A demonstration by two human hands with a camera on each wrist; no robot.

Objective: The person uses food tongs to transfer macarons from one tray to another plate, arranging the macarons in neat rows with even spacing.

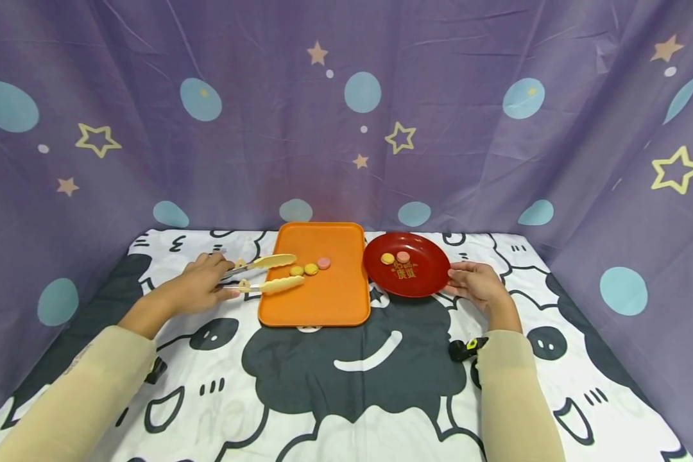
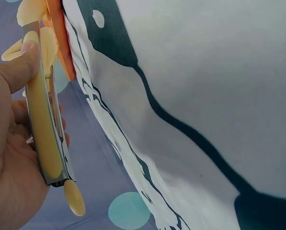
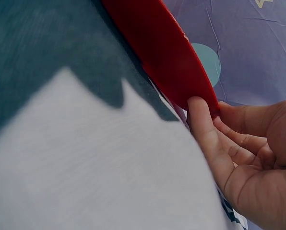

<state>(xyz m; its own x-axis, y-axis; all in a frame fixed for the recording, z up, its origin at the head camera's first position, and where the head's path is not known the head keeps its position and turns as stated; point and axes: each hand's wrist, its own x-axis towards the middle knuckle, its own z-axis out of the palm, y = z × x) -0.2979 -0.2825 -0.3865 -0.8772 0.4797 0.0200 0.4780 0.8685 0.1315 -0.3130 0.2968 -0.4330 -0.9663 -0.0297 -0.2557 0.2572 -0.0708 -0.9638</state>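
Observation:
My left hand grips metal tongs with cream tips, thumb along one arm and fingers wrapped round the other side. Spread apart, the tips reach over the left edge of an orange tray. Between and just beyond them lies a row of macarons: one yellow macaron, a second yellow macaron and a pink macaron. My right hand pinches the right rim of a red plate between thumb and fingers. On the plate sit a yellow macaron and a pink macaron.
A black-and-white patterned cloth covers the table. Behind and at both sides hangs a purple curtain with stars and blue dots. The plate stands right beside the tray's right edge.

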